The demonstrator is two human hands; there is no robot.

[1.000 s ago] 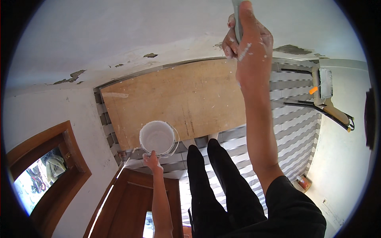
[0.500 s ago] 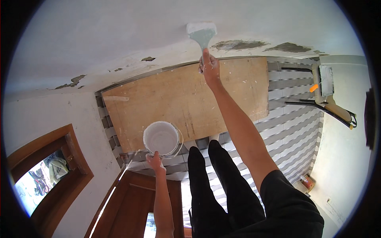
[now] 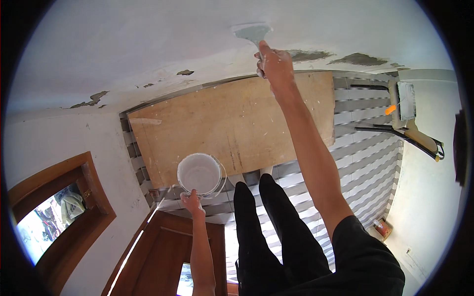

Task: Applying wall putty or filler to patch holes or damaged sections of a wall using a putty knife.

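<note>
My right hand (image 3: 276,66) is closed around the handle of a wide, fan-shaped, grey-green putty knife (image 3: 253,33). The broad edge of the blade rests against the white wall (image 3: 148,39), with a pale strip of white paste along it. White smears mark my fingers. Lower down, my left hand (image 3: 193,202) grips the rim of a white bucket (image 3: 180,175), its thumb over the edge. Pale paste coats the inside of the bucket, and its thin handle hangs to the right side.
Peeled grey patches (image 3: 360,59) run along the lower wall. A stained wooden board (image 3: 197,128) lies along its foot, over striped tiles (image 3: 365,158). At the right stands a chair (image 3: 419,138) with a white-smeared tray (image 3: 406,101). A brown door (image 3: 163,246) and framed window (image 3: 101,197) are left.
My right hand has moved up and slightly right. The putty knife has tilted, and the thick white paste on its edge now shows only as a thin strip. The bucket has hardly moved.
</note>
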